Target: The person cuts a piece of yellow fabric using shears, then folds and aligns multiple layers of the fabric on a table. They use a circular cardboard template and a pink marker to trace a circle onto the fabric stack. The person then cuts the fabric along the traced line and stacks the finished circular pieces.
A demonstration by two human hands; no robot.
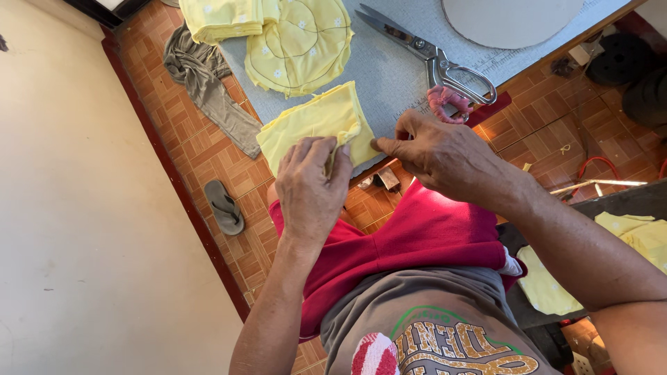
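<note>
Both grips are closed on one folded piece of yellow cloth [316,125] lying at the near edge of the grey tabletop [396,69]. The left hand [311,184] clenches the cloth's lower edge, fingers curled over it and thumb beneath, so that the fabric bunches between them. The right hand [445,156] pinches the same cloth at its right corner between thumb and forefinger. Part of the cloth overhangs the tabletop edge toward the person's lap. Beyond the folded cloth, farther up the tabletop, lies a round yellow fabric piece with small white flowers [300,43], its outline marked with a drawn circle, and to the left of that a stack of more yellow fabric [226,17]. To the right of the folded cloth rest large steel scissors [434,59], with a strip of pink cloth [448,103] wrapped on one handle loop. Farther right of the scissors sits a round grey disc [511,21]. Left of the folded cloth, on the tiled floor [194,153], lie a grey garment [208,83] and a sandal [224,206].
</note>
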